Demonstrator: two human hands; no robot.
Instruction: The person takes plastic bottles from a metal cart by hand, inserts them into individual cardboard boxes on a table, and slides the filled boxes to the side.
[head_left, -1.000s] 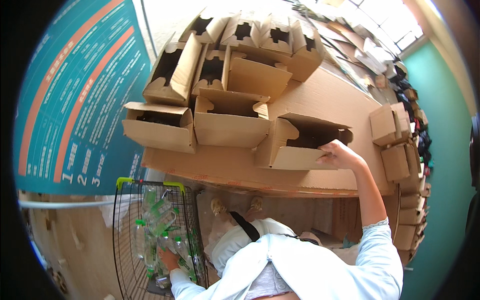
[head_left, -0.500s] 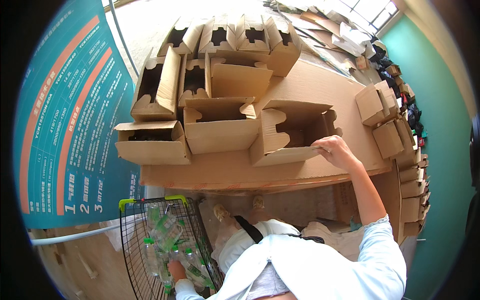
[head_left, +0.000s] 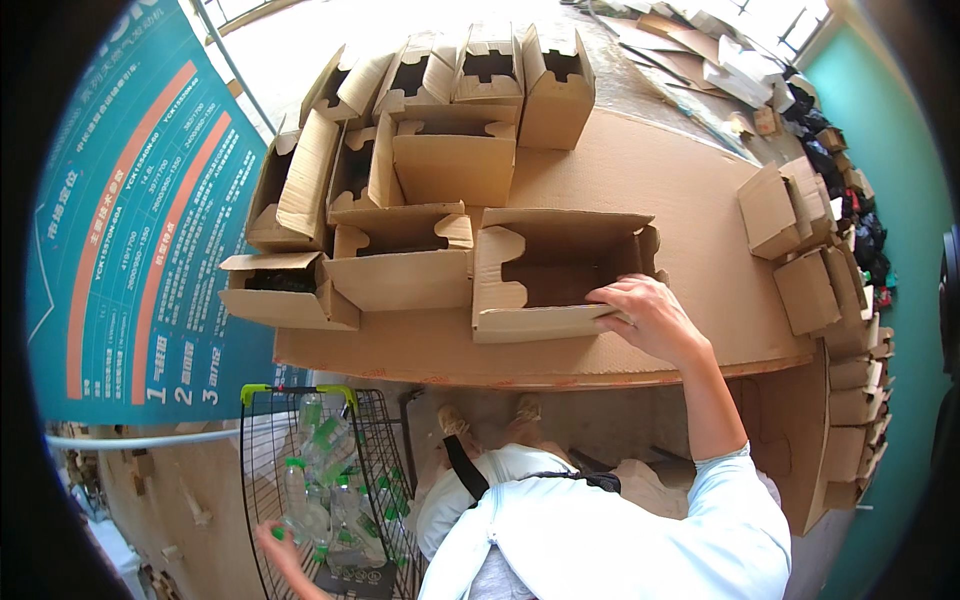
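Note:
My right hand [head_left: 645,318] rests on the front right edge of an open cardboard box [head_left: 545,275] lying on its side on a cardboard-covered table [head_left: 660,190]; its fingers grip the box's lower flap. My left hand [head_left: 285,555] reaches down into a black wire cart [head_left: 262,470] with green handle tips, among several clear plastic bottles [head_left: 320,480] with green caps. Whether it holds a bottle is unclear. Next to the held box stand several more open cardboard boxes [head_left: 400,265], rows of them running to the back.
A teal banner [head_left: 130,230] with orange bands hangs at the left. Folded and assembled boxes [head_left: 800,250] are stacked along the table's right edge and down its side. Flattened cardboard [head_left: 720,60] lies at the far right back. My feet [head_left: 485,418] show under the table.
The view has tilted down and closer to the table. My right hand stays on the same box, shifted to its front flap. My left hand remains low in the cart.

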